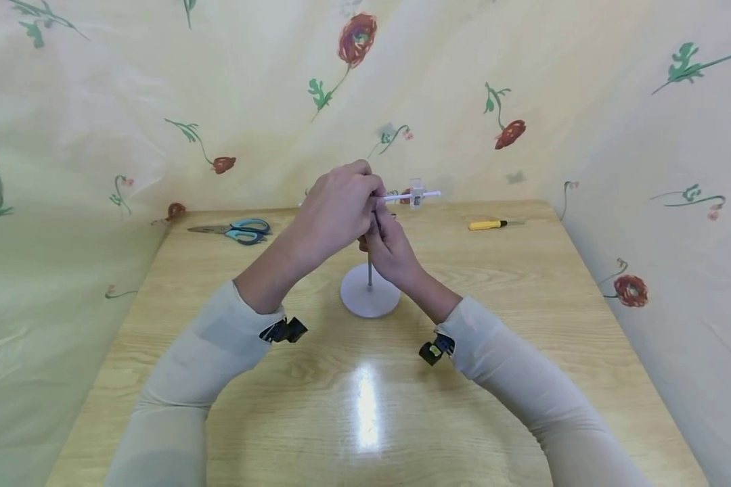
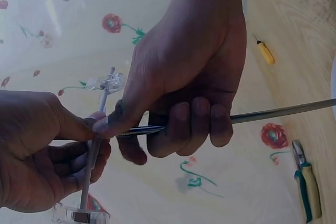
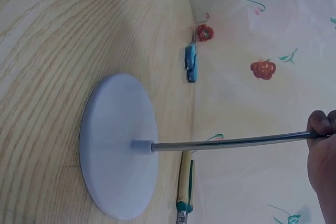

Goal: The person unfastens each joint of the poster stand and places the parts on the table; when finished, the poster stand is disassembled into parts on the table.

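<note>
A small stand has a round white base [image 1: 356, 304] on the table and a thin upright metal rod [image 3: 231, 143]. At the rod's top lies a white crossbar [image 2: 88, 177] with a clear plastic clip [image 1: 416, 193] near one end and another clear clip [image 2: 79, 214] near the other. My left hand [image 1: 344, 206] pinches the crossbar near its middle, at the rod's tip. Just below, my right hand [image 1: 392, 250] has its fingers curled round the upper rod. In the left wrist view the right thumb reaches the joint, and fingers partly cover it.
Blue-handled scissors [image 1: 244, 231] lie at the table's back left, and a yellow screwdriver [image 1: 490, 224] at the back right. Pliers [image 2: 307, 182] with green and cream handles lie behind the stand. A flowered cloth [image 1: 268, 81] hangs around the wooden table [image 1: 317, 419].
</note>
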Demonstrator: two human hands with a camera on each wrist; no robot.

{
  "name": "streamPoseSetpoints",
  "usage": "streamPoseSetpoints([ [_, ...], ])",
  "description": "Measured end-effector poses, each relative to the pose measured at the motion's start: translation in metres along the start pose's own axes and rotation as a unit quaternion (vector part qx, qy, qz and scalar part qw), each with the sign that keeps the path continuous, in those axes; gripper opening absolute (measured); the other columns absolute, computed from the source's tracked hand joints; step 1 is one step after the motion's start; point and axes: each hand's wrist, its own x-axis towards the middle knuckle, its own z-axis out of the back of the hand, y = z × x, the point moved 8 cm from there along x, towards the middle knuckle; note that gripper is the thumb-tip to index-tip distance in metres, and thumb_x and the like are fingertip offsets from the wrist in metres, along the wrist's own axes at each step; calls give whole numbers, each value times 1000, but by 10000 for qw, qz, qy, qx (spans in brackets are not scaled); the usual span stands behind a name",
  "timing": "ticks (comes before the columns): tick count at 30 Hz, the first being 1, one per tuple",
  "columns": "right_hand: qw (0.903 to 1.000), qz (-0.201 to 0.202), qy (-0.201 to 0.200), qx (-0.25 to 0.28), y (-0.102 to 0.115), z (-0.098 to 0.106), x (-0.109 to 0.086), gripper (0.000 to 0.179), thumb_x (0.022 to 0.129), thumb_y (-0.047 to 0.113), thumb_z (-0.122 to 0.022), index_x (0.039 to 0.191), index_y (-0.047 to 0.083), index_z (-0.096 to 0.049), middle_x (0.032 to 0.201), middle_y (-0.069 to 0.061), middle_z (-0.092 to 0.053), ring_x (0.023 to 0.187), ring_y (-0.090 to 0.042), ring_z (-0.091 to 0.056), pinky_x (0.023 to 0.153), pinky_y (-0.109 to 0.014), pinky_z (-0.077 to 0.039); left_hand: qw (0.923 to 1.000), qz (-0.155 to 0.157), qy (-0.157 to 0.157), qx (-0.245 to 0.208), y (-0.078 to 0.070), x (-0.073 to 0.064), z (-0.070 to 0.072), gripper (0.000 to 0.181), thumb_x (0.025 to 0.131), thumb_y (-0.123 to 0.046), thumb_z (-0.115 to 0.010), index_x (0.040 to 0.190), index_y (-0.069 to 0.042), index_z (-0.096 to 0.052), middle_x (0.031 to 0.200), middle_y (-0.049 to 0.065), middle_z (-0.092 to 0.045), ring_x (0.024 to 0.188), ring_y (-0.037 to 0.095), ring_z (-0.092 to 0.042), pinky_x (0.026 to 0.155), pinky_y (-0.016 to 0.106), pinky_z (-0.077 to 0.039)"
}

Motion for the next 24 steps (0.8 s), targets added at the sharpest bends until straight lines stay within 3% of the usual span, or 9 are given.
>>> streamPoseSetpoints([
  [7, 9991, 322, -273, -47, 7, 1, 3, 30, 120, 9, -32, 97, -2, -49, 68, -3, -42, 57, -11, -34, 55, -23, -31, 9998, -6, 43, 186, -5, 1, 4, 22, 106, -5, -66, 117, -3, -84, 117, 11, -77, 110, 31, -74, 95, 41, -64],
  [9, 9984, 463, -322, -59, 9, -1, 3, 31, 120, 7, -34, 93, -1, -48, 69, -4, -43, 58, -11, -36, 56, -23, -32, 9994, 51, -185, 276, -9, 3, 16, 21, 107, -8, -67, 117, -4, -85, 115, 10, -77, 106, 29, -74, 91, 40, -64],
  [13, 9979, 539, -350, -9, 9, -4, 4, 31, 120, 8, -35, 93, -2, -47, 71, -4, -42, 59, -11, -36, 57, -24, -32, 9961, -51, -847, 231, -26, 7, 55, 21, 110, -15, -69, 119, -5, -85, 113, 8, -78, 100, 26, -74, 83, 37, -62],
  [16, 9980, 478, -412, -29, 8, -3, 3, 32, 120, 10, -34, 93, -3, -47, 70, -3, -40, 60, -12, -35, 57, -24, -31, 9948, -193, -1003, -20, -35, 10, 72, 23, 110, -18, -70, 120, -5, -85, 114, 8, -80, 99, 25, -76, 82, 34, -60],
  [19, 9982, 424, -418, -98, 8, 0, 2, 33, 120, 11, -34, 94, -3, -49, 68, -4, -39, 58, -12, -34, 56, -24, -30, 9949, 29, -946, -346, -28, 7, 74, 24, 109, -23, -73, 121, -7, -85, 114, 7, -80, 97, 23, -77, 83, 32, -58],
  [24, 9978, 371, -333, -441, 9, 4, 2, 32, 120, 14, -35, 98, -2, -52, 70, -10, -46, 61, -14, -39, 58, -24, -35, 9873, 580, -1213, -845, 2, -7, 76, 22, 104, -24, -80, 119, -9, -86, 109, 6, -79, 91, 21, -75, 81, 33, -56],
])
